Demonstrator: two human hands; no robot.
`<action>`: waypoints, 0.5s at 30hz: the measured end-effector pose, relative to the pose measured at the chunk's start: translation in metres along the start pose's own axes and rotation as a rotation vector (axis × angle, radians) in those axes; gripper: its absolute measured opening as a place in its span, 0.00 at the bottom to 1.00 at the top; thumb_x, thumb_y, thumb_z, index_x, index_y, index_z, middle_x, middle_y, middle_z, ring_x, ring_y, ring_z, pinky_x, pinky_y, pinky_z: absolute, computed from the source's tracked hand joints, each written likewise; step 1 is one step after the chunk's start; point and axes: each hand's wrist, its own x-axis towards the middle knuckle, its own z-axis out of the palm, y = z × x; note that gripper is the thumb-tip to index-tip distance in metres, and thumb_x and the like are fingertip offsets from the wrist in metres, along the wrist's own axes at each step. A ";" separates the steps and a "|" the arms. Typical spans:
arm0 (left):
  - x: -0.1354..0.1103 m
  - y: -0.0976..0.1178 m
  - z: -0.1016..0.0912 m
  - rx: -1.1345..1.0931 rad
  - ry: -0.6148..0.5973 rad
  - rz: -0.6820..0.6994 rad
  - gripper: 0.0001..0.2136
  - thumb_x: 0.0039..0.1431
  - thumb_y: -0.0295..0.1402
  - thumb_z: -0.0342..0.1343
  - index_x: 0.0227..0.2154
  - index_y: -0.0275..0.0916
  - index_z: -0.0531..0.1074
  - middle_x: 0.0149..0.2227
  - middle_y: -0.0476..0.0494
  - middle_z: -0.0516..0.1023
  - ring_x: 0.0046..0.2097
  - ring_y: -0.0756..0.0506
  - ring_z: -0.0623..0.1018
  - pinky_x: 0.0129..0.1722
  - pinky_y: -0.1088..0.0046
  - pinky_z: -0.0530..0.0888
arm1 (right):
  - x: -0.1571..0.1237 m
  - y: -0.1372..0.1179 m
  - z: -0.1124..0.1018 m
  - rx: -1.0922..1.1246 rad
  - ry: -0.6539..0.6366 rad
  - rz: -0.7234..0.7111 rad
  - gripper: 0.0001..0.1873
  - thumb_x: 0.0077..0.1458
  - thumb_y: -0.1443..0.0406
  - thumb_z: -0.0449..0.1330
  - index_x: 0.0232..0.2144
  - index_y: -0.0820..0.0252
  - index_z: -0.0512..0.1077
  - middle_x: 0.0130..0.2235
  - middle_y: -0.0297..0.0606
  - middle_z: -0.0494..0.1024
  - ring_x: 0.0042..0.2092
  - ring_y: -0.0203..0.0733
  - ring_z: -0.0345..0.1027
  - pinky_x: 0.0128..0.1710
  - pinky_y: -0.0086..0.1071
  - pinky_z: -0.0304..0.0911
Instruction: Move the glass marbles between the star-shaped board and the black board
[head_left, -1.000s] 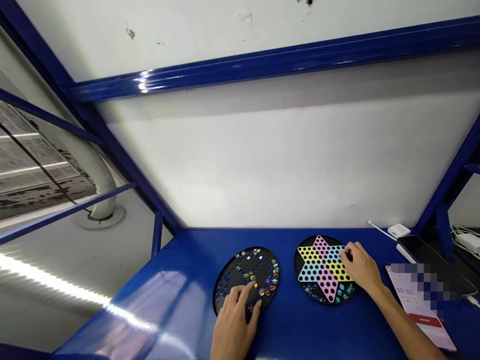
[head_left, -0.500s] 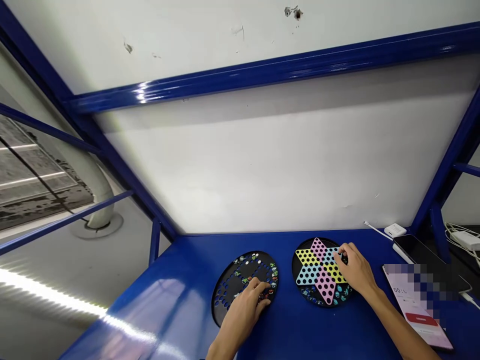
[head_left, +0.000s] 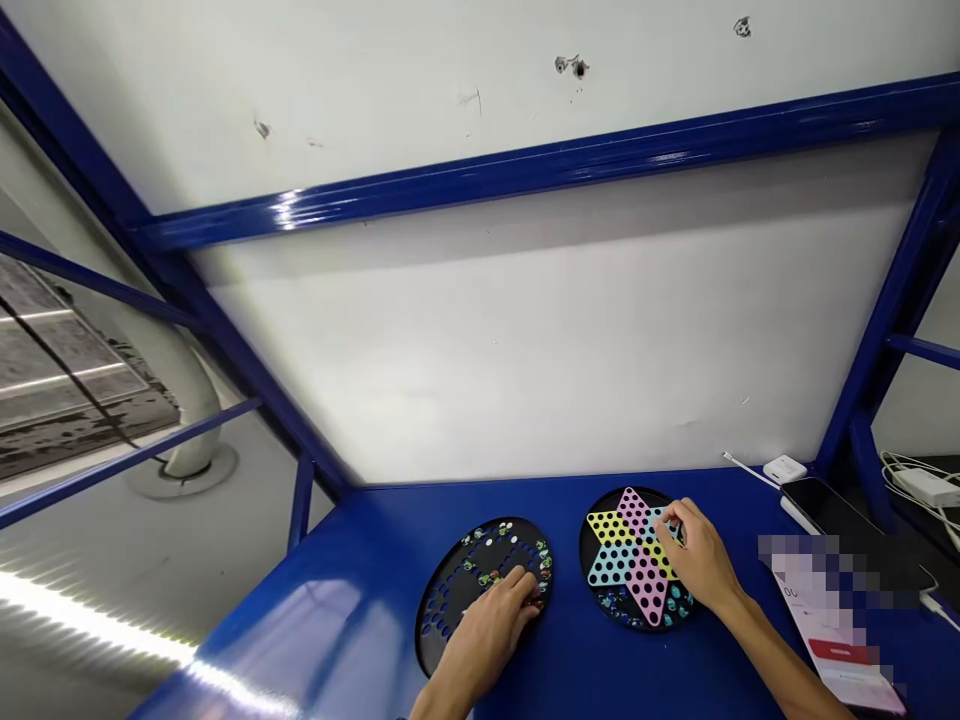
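My left hand is over a round black board with holes, its fingers bent down and drawn together at the right side. What its fingertips hold, if anything, is hidden. Coloured glass marbles line that board's right and upper edge, and a few lie near its middle. To the right, a second round black tray carries a six-pointed Chinese checkers star in pink, yellow and light blue. My right hand pinches over its upper right blue point; the pinched thing cannot be made out. Blue marbles lie along this tray's near edge.
Both boards rest on a blue tabletop against a white wall panel. Right of my right forearm lie a lit phone, a dark phone, a white charger and cables. Blue metal bars frame the sides.
The view has tipped upward a little, so everything sits lower. My left thumb and fingers have come closer together over the marbles. My right hand has shifted slightly left over the star.
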 end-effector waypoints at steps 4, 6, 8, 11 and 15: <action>-0.001 0.009 -0.014 -0.264 0.160 0.037 0.10 0.70 0.40 0.47 0.38 0.44 0.72 0.40 0.48 0.77 0.40 0.46 0.76 0.42 0.71 0.71 | -0.009 -0.028 0.011 0.507 -0.105 0.187 0.24 0.59 0.44 0.58 0.27 0.57 0.67 0.29 0.32 0.66 0.26 0.33 0.53 0.26 0.30 0.52; 0.002 0.030 -0.021 -0.368 0.244 0.070 0.11 0.70 0.42 0.48 0.40 0.44 0.73 0.39 0.48 0.77 0.39 0.46 0.75 0.41 0.71 0.71 | -0.017 -0.042 0.020 0.839 -0.298 0.421 0.26 0.57 0.41 0.58 0.30 0.58 0.69 0.30 0.31 0.68 0.22 0.29 0.50 0.20 0.26 0.45; 0.008 0.059 -0.024 -0.426 0.294 0.126 0.10 0.69 0.41 0.49 0.41 0.45 0.74 0.40 0.48 0.77 0.39 0.47 0.75 0.42 0.71 0.71 | -0.025 -0.053 0.029 1.123 -0.519 0.637 0.27 0.57 0.40 0.58 0.34 0.59 0.71 0.32 0.32 0.71 0.20 0.26 0.50 0.17 0.24 0.37; 0.018 0.103 -0.017 -0.379 0.287 0.202 0.07 0.67 0.34 0.52 0.41 0.45 0.75 0.41 0.47 0.78 0.42 0.46 0.76 0.43 0.71 0.71 | -0.033 -0.056 0.042 1.363 -0.671 0.825 0.26 0.59 0.42 0.56 0.32 0.60 0.70 0.26 0.31 0.71 0.16 0.25 0.48 0.15 0.22 0.31; 0.024 0.124 -0.002 -0.244 0.260 0.230 0.10 0.65 0.31 0.54 0.46 0.49 0.75 0.47 0.47 0.78 0.47 0.44 0.77 0.47 0.68 0.71 | -0.031 -0.040 0.045 1.383 -0.508 0.935 0.21 0.60 0.49 0.59 0.26 0.60 0.67 0.18 0.26 0.65 0.13 0.22 0.40 0.14 0.21 0.29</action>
